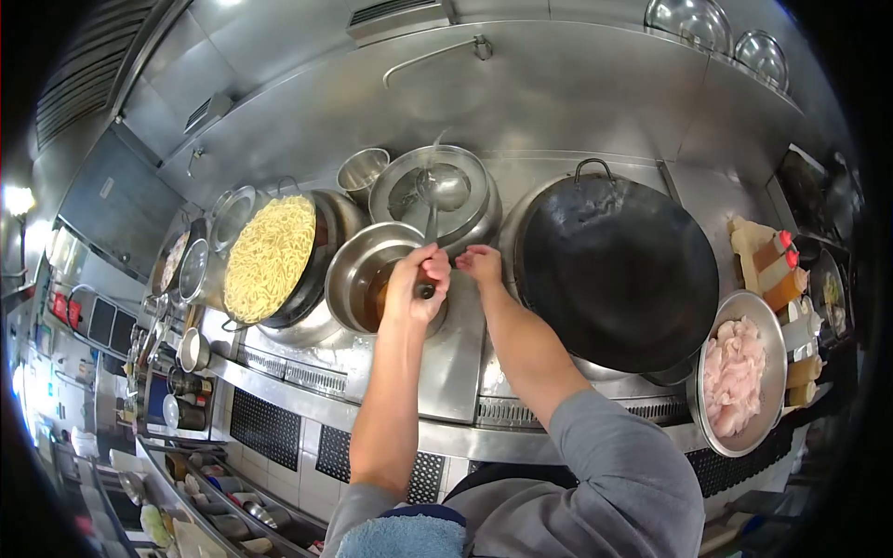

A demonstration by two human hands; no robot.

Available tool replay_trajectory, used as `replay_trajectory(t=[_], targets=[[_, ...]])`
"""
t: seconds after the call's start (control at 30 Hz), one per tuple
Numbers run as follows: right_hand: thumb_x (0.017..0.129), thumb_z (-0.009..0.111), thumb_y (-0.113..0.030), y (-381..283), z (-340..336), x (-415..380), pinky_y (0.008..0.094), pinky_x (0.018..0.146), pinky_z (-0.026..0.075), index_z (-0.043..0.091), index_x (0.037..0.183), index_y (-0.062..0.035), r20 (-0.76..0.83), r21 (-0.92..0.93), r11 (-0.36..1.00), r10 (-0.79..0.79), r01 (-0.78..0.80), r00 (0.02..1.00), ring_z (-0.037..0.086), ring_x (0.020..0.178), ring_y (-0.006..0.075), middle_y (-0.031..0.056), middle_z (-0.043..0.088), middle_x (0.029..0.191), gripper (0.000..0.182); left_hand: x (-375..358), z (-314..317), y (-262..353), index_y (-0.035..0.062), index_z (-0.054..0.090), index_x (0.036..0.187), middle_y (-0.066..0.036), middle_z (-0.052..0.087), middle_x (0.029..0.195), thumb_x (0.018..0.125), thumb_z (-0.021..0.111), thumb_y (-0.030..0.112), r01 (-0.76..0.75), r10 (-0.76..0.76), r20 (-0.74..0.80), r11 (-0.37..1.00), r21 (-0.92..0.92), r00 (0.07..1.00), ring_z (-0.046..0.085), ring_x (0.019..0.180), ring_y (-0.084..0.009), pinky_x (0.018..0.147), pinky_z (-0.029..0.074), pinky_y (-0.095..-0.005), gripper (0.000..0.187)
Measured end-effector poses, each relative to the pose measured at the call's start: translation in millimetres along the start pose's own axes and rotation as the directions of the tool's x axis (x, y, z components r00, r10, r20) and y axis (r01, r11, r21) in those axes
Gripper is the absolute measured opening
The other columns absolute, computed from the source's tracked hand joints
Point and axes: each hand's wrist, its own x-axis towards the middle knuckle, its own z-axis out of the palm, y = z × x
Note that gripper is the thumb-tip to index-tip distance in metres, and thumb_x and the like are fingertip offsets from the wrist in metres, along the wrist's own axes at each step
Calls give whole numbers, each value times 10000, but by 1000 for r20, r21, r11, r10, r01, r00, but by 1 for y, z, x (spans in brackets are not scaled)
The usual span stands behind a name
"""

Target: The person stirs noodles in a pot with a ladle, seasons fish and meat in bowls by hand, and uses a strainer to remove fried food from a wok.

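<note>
My left hand [416, 281] is closed around the handle of a metal ladle [445, 186], its dark end showing below my fist. The ladle's bowl is over a round metal basin [384, 206] with greyish liquid inside. Beneath my left hand stands a steel pot [342, 288] with brown liquid, partly hidden by my hand and forearm. My right hand [481, 266] is beside the basin's near right side, left of a large black wok [614, 279]. Its fingers are loosely bent, with nothing visible in them.
A wide pan of yellow noodles [270, 256] stands at the left. At right, a metal bowl [774, 358] holds pale raw meat [733, 372], near several squeeze bottles [786, 288]. A small steel bowl [363, 172] sits behind the pot, below a wall faucet [433, 58].
</note>
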Motion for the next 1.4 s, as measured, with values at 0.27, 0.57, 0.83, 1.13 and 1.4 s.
replay_trajectory(t=[0.27,0.57,0.83,1.13,1.4], targets=[[849,539,-44,-27,32,44,376,498,559,568,962,11,-99,90,996,29,-21,995,631,586,253,132,605,724,129,-98,24,4,-70,432,1042,-23,454,758,906,506,42,172,-152,89,940,-296,984,442,519,-72,427,413,-195,192],[855,503,-166,24,9,89,312,321,312,591,789,-82,-161,424,900,-37,103,986,466,404,171,82,538,626,139,-174,10,-32,-38,435,1182,-47,486,753,859,523,34,-40,161,-101,694,719,982,423,424,-93,355,364,-232,342],[696,565,70,49,-24,-61,287,569,499,677,821,-36,285,-397,852,-239,341,928,642,662,152,74,683,724,198,-170,-82,-21,-69,448,1251,-5,459,573,829,559,3,-96,440,89,-6,995,894,415,415,-108,404,409,-259,442],[814,640,-248,23,-136,-288,456,951,429,531,1259,-106,468,-813,-403,-24,420,883,515,1158,347,174,588,1160,479,-174,-183,36,-65,400,1308,-154,562,708,788,572,-22,-81,460,420,-594,800,782,548,624,-235,609,454,-370,550],[772,573,-77,-63,-262,-374,377,904,466,644,1062,-55,281,-960,-55,-162,276,946,589,1038,317,143,647,1062,300,-174,-179,68,-56,364,1344,-171,557,745,785,594,16,61,414,256,-616,785,873,532,667,-287,678,442,-381,609]])
